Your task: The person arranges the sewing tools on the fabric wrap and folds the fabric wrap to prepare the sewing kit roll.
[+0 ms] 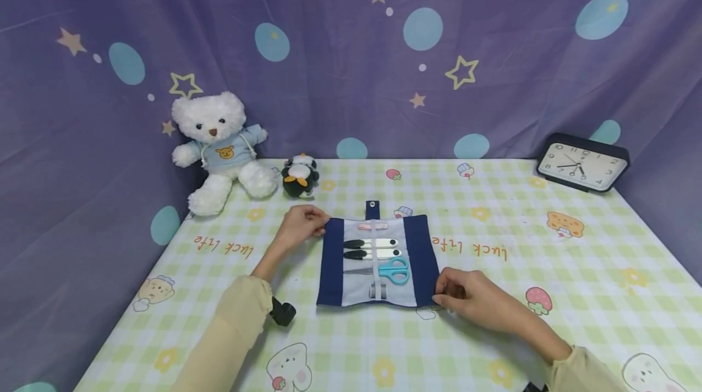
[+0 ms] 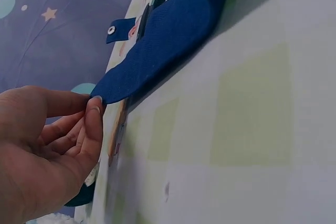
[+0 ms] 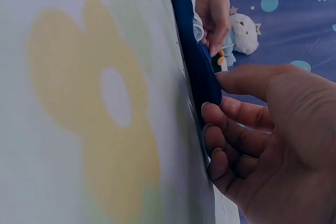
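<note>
Spread open on the tablecloth, a navy fabric tool case (image 1: 423, 258) has a pale inner panel crossed by an elastic band (image 1: 375, 258). Under the band lie a small pink item (image 1: 364, 227), two white tools with black ends (image 1: 387, 244), blue-handled scissors (image 1: 396, 270) and a small grey cylinder (image 1: 378, 290). My left hand (image 1: 301, 223) pinches the far left corner between thumb and fingers; the left wrist view shows the navy edge (image 2: 163, 45) raised there. My right hand (image 1: 474, 297) pinches the near right corner. A snap tab (image 1: 372, 209) sticks out from the far edge.
A white teddy bear (image 1: 222, 154) and a small penguin plush (image 1: 300, 175) sit at the back left. At the back right stands a black-framed clock (image 1: 582, 163). A purple curtain (image 1: 340, 75) hangs behind the checked tablecloth (image 1: 340, 349).
</note>
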Demonstrator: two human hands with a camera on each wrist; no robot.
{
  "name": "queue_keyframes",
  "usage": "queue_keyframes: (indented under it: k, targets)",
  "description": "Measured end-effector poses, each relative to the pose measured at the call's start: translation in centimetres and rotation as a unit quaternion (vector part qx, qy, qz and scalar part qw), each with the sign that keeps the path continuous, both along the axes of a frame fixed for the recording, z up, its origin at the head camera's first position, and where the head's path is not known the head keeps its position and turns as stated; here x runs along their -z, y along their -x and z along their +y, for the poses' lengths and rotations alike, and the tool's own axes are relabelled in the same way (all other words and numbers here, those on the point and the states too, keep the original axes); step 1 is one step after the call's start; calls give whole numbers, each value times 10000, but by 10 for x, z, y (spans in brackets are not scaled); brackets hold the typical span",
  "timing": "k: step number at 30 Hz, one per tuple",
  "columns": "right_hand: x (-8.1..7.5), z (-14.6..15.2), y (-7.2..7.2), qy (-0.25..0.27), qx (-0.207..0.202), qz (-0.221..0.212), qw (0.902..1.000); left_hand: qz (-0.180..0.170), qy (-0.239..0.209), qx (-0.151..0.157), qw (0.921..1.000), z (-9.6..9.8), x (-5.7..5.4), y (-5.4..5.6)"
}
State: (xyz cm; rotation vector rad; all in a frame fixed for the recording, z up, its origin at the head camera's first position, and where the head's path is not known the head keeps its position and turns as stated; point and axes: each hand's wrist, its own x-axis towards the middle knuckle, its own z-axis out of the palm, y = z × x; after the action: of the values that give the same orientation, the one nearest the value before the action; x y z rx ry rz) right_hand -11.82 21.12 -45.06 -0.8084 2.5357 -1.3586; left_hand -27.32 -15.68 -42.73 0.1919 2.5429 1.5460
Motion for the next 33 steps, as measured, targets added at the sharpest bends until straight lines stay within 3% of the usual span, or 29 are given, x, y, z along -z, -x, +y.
queue_keyframes:
  k: [17, 27, 31, 33]
  targets:
    - [0, -4, -1, -187, -25, 49, 9998, 133, 30, -65, 9999, 4, 8, 5]
    - [-2, -5, -2, -268, 7, -10, 9996, 17, 9, 97, 10000, 1, 9, 3]
    - [-3, -5, -2, -387, 70, 62, 9992, 112, 308, 209, 9992, -1, 4, -2]
    - [-3, -5, -3, -434, 97, 132, 9989, 372, 704, 300, 9964, -2, 0, -6]
